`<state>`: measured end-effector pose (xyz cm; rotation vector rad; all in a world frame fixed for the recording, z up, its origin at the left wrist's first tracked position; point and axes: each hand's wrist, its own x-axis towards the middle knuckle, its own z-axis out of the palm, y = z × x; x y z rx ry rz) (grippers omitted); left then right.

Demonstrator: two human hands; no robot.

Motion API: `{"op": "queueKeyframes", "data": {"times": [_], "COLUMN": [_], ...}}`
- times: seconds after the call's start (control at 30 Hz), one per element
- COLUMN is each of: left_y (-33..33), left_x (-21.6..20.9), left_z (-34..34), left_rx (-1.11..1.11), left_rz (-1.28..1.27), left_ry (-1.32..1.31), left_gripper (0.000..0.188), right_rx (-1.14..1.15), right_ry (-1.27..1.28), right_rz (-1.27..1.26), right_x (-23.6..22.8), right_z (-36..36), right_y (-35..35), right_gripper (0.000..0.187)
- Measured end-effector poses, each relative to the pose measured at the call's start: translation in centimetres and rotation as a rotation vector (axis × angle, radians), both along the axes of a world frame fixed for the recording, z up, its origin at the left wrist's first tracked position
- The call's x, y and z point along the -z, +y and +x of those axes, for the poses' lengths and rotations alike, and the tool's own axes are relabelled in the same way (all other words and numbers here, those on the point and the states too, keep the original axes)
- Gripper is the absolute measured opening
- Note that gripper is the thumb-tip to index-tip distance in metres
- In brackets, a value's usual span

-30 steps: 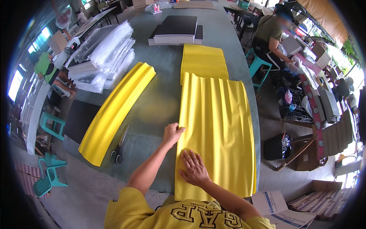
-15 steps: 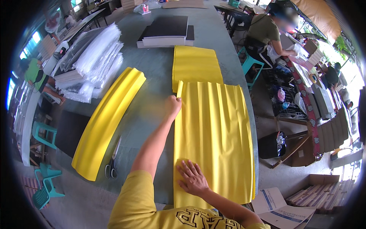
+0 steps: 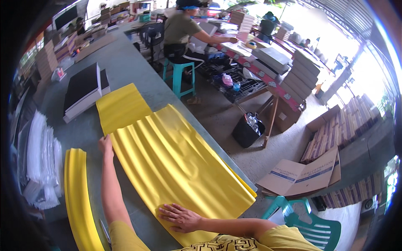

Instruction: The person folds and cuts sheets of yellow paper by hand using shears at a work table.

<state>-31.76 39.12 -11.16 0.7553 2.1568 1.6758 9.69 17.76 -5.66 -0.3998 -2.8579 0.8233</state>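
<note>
A large yellow sheet (image 3: pixel 167 154) with soft lengthwise ripples lies on the grey table. My left hand (image 3: pixel 105 143) is closed on its far left corner, the fingers pinching the edge. Flat on the near part of the sheet rests my right hand (image 3: pixel 181 217), fingers spread. Beyond the sheet's far edge, partly under it, lies another yellow piece (image 3: pixel 123 108). A narrow curved yellow strip (image 3: pixel 77 196) lies left of my left arm. Between that strip and my arm are scissors (image 3: pixel 104 231), partly hidden by my sleeve.
A stack of black-topped boards (image 3: pixel 82 90) and plastic-wrapped bundles (image 3: pixel 41 154) sit on the table (image 3: pixel 125 54). Right of it are a black bin (image 3: pixel 248 130), opened cardboard (image 3: pixel 299 173) and a green chair (image 3: pixel 312 224). A co-worker (image 3: pixel 180 33) sits on a green stool (image 3: pixel 182 77).
The view has swung to the right, so the table now slants. At the sheet's far left corner, the rolled-up edge by my left hand now lies lower. My right hand stays flat on the sheet.
</note>
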Motion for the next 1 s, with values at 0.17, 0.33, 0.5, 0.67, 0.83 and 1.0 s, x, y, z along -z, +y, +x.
{"op": "queueKeyframes", "data": {"times": [0.17, 0.33, 0.5, 0.67, 0.83, 1.0], "left_y": [-7.0, -19.4, -28.9, -39.4, -42.4, -53.8], "left_x": [-2.2, -2.1, -3.3, -0.2, -10.1, 2.2], "left_z": [10.5, 17.3, 27.4, 32.9, 41.2, 46.1], "left_rx": [0.405, 0.378, 0.436, 0.363, 0.511, 0.256], "left_rz": [-0.196, -0.325, -0.353, -0.47, -0.689, -0.515], "left_ry": [-0.308, -0.105, 0.088, 0.38, -0.606, -0.277], "left_gripper": [0.032, 0.025, 0.026, 0.04, 0.03, 0.016], "right_rx": [0.077, 0.092, 0.16, 0.082, 0.117, 0.061], "right_ry": [-0.018, 0.022, 0.039, -0.045, -0.302, -0.153], "right_rz": [0.014, 0.039, -0.056, 0.068, 0.19, 0.191], "right_x": [0.8, 1.1, 2.2, 2.1, 1.1, 2.1], "right_z": [1.3, 1.1, 2.0, 0.2, 1.1, 0.5], "right_y": [-0.3, -0.8, -0.2, -0.3, 0.5, 1.5], "right_gripper": [0.063, 0.063, 0.059, 0.058, 0.058, 0.048]}}
